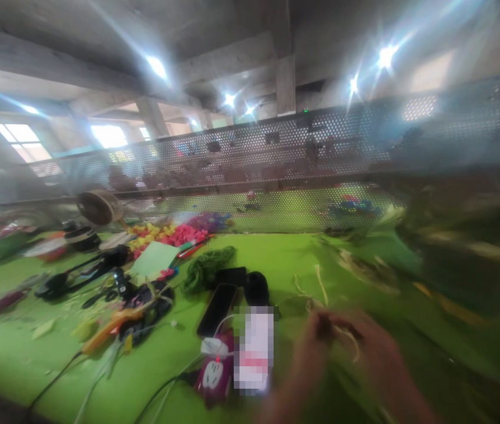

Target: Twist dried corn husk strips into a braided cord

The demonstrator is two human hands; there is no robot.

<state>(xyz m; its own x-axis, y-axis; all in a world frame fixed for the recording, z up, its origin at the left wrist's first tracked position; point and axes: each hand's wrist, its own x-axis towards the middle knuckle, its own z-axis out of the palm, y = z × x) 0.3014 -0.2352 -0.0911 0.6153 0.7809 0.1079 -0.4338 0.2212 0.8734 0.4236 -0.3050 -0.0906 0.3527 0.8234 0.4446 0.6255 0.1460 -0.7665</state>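
Note:
My left hand (310, 347) is closed in a pinch over the right part of the green table (285, 259). From its fingertips rise pale, straw-coloured strands (320, 285), their ends sticking up and outward. Close beside it, my right hand (371, 338) curls its fingers around the same strands, and a looped end hangs between the two hands. Motion blur smears the fingers, so the exact grip of each is hard to see. Just left of my hands lies a lit phone (254, 350) with a blurred-out screen.
A purple power strip (214, 374) with cables, a dark phone (217, 310), a black spool (256, 288) and green yarn (209, 268) lie left of my hands. Farther left is an orange glue gun (111, 330). Dried husks (368, 271) lie right, before a perforated metal partition (276, 206).

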